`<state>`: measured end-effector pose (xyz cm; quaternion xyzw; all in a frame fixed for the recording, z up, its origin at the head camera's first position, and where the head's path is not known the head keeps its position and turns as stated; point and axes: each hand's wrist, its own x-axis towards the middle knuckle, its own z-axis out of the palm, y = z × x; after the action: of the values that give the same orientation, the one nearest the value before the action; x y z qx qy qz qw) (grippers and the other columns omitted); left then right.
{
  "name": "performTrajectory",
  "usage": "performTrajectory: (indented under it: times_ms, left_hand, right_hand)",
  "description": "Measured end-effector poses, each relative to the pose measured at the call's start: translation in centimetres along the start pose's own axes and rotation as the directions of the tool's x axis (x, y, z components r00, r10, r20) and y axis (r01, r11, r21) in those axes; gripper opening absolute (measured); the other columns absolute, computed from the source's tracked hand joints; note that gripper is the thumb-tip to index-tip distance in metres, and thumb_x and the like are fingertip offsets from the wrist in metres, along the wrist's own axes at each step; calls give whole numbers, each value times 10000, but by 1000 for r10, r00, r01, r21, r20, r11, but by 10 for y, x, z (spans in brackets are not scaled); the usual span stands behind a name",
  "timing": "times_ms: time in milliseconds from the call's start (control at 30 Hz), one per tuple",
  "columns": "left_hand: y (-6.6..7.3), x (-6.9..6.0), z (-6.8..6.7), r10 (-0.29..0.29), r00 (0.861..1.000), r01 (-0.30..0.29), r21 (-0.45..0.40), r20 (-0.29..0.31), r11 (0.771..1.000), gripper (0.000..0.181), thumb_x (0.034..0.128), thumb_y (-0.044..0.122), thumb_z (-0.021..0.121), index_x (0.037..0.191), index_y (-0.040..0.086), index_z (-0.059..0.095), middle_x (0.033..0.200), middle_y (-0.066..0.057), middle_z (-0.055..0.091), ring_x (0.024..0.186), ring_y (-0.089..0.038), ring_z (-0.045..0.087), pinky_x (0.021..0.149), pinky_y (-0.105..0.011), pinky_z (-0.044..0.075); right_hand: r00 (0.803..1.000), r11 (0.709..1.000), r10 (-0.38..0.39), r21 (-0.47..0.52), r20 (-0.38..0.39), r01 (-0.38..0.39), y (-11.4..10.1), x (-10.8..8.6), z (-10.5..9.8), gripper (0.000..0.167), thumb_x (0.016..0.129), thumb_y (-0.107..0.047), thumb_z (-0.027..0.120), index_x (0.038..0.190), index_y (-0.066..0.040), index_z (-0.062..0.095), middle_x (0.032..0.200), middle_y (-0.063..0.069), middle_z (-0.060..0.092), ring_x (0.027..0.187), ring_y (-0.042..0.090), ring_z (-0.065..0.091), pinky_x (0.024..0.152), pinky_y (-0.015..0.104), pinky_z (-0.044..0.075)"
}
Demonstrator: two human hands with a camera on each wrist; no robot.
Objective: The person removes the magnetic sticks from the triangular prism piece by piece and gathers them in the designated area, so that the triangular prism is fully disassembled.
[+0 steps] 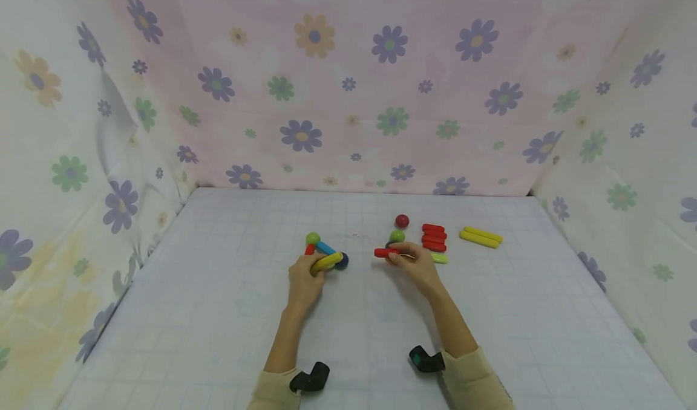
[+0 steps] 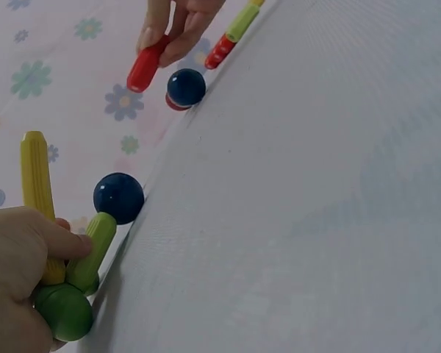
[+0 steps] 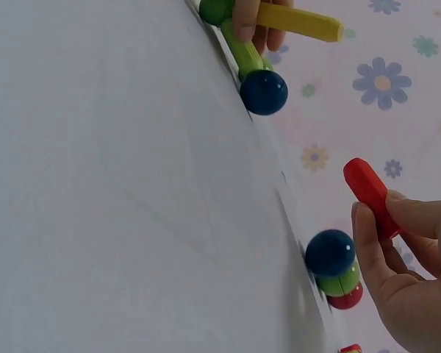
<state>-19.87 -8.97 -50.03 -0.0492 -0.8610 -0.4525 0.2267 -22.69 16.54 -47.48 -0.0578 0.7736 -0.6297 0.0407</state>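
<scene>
My left hand (image 1: pixel 305 284) grips a small ball-and-stick frame low over the table. In the left wrist view its thumb lies on a lime stick (image 2: pixel 95 246) joining a green ball (image 2: pixel 65 312) to a dark blue ball (image 2: pixel 119 198). A yellow stick (image 2: pixel 35 173) juts up from the green ball. Farther back, the head view shows another green ball (image 1: pixel 313 239), a blue stick (image 1: pixel 325 248) and a red stick end (image 1: pixel 310 250). To the right, my right hand (image 1: pixel 418 267) pinches a loose red stick (image 3: pixel 366 187) between thumb and fingers, raised off the table.
Behind the right hand sit a red ball (image 1: pixel 402 221), a green ball (image 1: pixel 397 236) and a partly hidden dark blue ball (image 1: pixel 389 244). Several red sticks (image 1: pixel 434 238), a lime stick (image 1: pixel 439 258) and two yellow sticks (image 1: pixel 481 237) lie farther right. Flowered cloth (image 1: pixel 348 107) surrounds the table.
</scene>
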Motion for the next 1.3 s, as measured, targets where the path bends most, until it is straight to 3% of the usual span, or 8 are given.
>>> performTrajectory:
  times_ms: [167,300,533,733,933,1033,1300]
  left_hand:
    - [-4,-1,-4,47,998,-48,-39,-37,998,296,682,-133,713,953,-14,707,902,-140,687,880,-293,626,806,-433,506]
    - [-6,-1,-7,62,997,-65,-46,-49,997,280,669,-111,738,933,-21,710,962,-158,681,957,-317,577,858,-450,467]
    - [-10,-2,-15,-22,999,21,-30,-36,999,292,683,-64,764,966,-53,697,1106,-202,629,1054,-360,520,925,-483,422]
    - [-10,-4,-19,-96,995,96,-7,-30,995,360,685,-47,769,1033,-44,675,1061,-206,593,997,-356,569,905,-471,462]
    - [-12,-4,-21,-117,993,118,14,-21,993,308,686,-14,781,975,-35,675,1009,-189,596,956,-349,578,855,-472,470]
    - [-13,-5,-21,-129,992,129,19,-13,991,258,690,-6,779,923,-31,672,999,-184,594,962,-345,575,861,-466,471]
    - [-11,-6,-22,-148,989,148,18,-4,989,229,694,-10,764,903,-21,673,994,-170,600,962,-334,575,869,-466,469]
  right_hand:
    - [998,997,-25,-69,-55,21,3,-8,-26,378,885,-142,654,1191,68,581,1104,182,615,858,47,625,784,149,490]
    - [995,995,-7,-96,-99,-2,5,-15,-45,409,883,-179,660,1206,59,577,1130,153,598,882,14,593,789,127,475]
    - [987,982,48,-175,-155,-75,12,-26,-69,404,898,-226,642,1207,25,572,1224,182,538,1016,161,562,793,97,452]
    - [979,965,110,-216,-173,-147,18,-30,-81,435,898,-256,638,1231,11,557,1236,161,532,1069,233,520,770,84,440]
    - [976,949,124,-266,-179,-170,26,-30,-86,435,905,-267,629,1231,12,557,1229,186,556,1088,257,526,769,88,431]
    - [974,937,120,-302,-192,-175,30,-29,-87,445,907,-283,626,1225,22,560,1227,207,564,1108,301,533,806,143,453]
    - [965,897,90,-401,-245,-185,30,-25,-81,371,908,-208,624,1188,29,567,1170,222,590,1079,344,551,924,441,463]
